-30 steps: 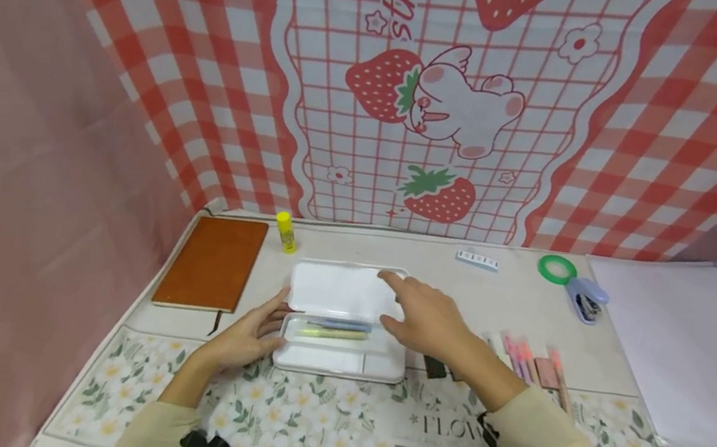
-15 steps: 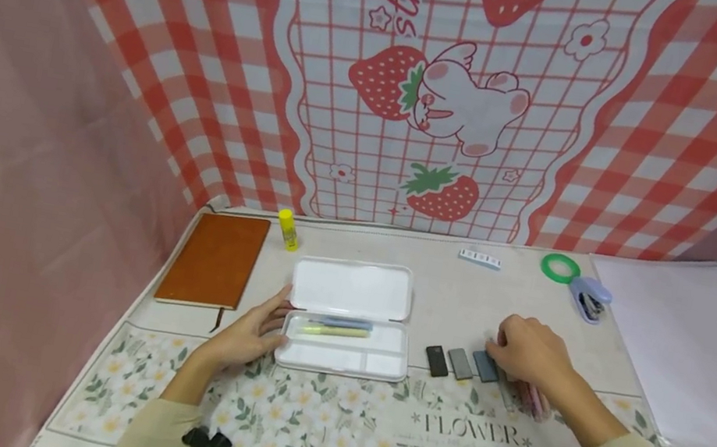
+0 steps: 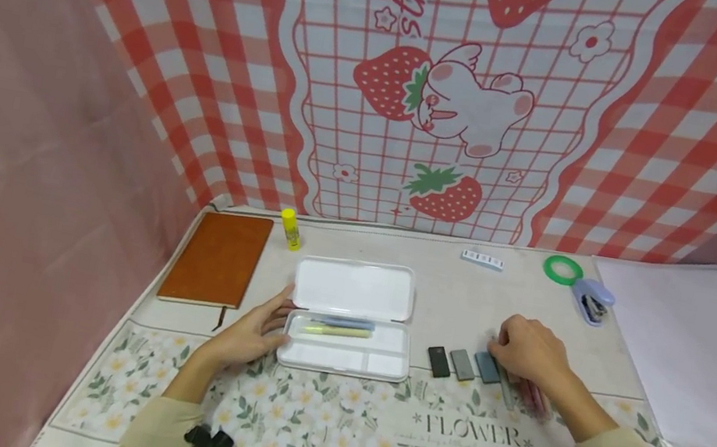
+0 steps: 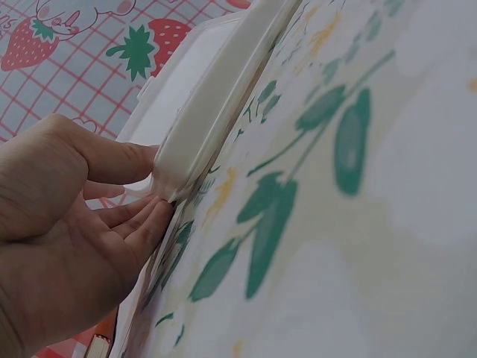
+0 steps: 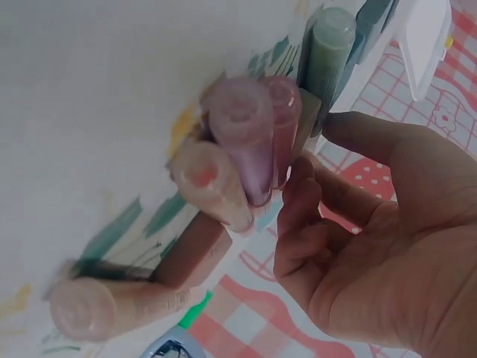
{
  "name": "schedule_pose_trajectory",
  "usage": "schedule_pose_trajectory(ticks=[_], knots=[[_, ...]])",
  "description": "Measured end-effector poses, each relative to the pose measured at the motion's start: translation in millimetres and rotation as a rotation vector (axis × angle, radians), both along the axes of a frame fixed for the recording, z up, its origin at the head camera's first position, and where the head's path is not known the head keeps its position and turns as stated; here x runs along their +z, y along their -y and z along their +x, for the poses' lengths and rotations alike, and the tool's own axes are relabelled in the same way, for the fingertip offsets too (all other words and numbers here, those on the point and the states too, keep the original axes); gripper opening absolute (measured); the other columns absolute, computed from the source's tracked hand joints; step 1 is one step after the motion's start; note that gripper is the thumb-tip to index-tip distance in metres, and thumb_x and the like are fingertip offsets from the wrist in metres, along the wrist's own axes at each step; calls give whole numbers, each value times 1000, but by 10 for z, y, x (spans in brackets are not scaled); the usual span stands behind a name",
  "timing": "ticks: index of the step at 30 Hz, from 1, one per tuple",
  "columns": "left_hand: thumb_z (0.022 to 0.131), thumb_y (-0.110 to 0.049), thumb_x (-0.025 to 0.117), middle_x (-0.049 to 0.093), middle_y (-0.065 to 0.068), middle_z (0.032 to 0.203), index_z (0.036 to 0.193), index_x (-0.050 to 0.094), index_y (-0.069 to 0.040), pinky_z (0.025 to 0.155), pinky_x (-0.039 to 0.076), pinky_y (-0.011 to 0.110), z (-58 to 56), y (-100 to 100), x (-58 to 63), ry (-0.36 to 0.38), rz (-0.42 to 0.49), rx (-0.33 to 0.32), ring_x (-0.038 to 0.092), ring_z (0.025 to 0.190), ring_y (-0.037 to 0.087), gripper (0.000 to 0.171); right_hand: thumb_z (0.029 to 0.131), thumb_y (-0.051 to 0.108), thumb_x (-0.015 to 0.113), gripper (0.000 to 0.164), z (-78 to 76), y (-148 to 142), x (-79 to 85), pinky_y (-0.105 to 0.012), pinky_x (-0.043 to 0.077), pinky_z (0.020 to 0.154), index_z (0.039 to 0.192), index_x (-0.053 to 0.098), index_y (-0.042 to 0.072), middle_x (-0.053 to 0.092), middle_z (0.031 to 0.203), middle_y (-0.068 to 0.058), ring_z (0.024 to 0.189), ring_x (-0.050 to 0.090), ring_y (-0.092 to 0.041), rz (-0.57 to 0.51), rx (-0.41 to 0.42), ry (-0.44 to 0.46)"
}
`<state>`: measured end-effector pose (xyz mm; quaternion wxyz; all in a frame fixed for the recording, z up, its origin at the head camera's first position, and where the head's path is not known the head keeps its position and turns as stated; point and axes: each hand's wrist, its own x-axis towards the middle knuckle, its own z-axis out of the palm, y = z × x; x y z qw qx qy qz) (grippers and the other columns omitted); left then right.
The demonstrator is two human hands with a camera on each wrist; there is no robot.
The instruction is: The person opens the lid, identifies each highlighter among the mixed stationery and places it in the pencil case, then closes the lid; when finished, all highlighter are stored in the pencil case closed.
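A white pencil case (image 3: 342,363) lies unfolded on the table, with a blue pen (image 3: 349,324) and a yellow pen (image 3: 336,331) in its back compartment. Against the case's left end rests my left hand (image 3: 248,331), its thumb straight along the end wall in the left wrist view. My right hand (image 3: 532,355) is over the group of markers to the right. Its thumb and index finger pinch the end of a green marker (image 5: 330,52). Beside the fingers are a purple marker (image 5: 250,142), a pink marker (image 5: 285,112), a peach marker (image 5: 212,186) and a pinkish block (image 5: 195,250).
Black, grey and blue small blocks (image 3: 462,364) lie between case and markers. Farther back are a glue stick (image 3: 291,230), a white-and-blue strip (image 3: 483,260), green tape (image 3: 562,270) and a stapler (image 3: 592,304). A brown notebook (image 3: 217,259) lies left, a white board (image 3: 693,351) right.
My right hand has left the case's lid, moved right and down to the markers, and stayed there over the last half second. My left hand has kept its place at the case.
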<state>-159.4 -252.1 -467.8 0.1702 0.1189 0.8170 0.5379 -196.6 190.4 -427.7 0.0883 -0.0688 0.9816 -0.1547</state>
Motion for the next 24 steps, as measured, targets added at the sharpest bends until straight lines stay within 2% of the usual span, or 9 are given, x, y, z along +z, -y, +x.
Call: schedule_pose_trajectory(ticks=[5, 9, 12, 18, 24], knots=[[90, 5, 56, 33, 15, 146, 153, 1, -19, 113, 27, 44, -4, 1, 6, -7, 0, -6, 31, 137, 32, 87, 83, 23, 64, 22, 2, 21, 13, -28, 34, 47, 67, 56, 11, 52, 62, -2, 55, 47, -17, -67, 5, -77], [90, 5, 56, 33, 15, 146, 153, 2, -19, 113, 27, 44, -5, -4, 4, -9, 0, -2, 31, 137, 33, 86, 85, 20, 63, 19, -16, 34, 67, -27, 39, 47, 77, 60, 4, 57, 65, -4, 55, 49, -17, -164, 19, -145], [91, 5, 55, 33, 16, 146, 153, 2, -19, 113, 27, 45, 1, -10, -3, -5, 2, 1, 31, 137, 33, 86, 87, 16, 63, 18, -42, 44, 120, -27, 43, 46, 86, 62, -1, 61, 68, -6, 55, 52, -16, -212, 33, -153], [90, 6, 55, 33, 16, 146, 153, 2, -18, 113, 27, 46, 8, -10, -6, -3, 13, 3, 31, 137, 34, 86, 84, 9, 61, 19, -55, 113, 295, -27, 45, 46, 97, 63, -5, 64, 72, -8, 57, 55, -16, -199, 65, -149], [90, 6, 55, 32, 15, 147, 153, 1, -19, 113, 28, 47, 12, -12, 17, -6, 22, -5, 31, 137, 33, 86, 83, 9, 66, 21, -54, 329, 515, -26, 42, 45, 102, 65, 1, 66, 76, -7, 55, 52, -15, -166, 148, -201]])
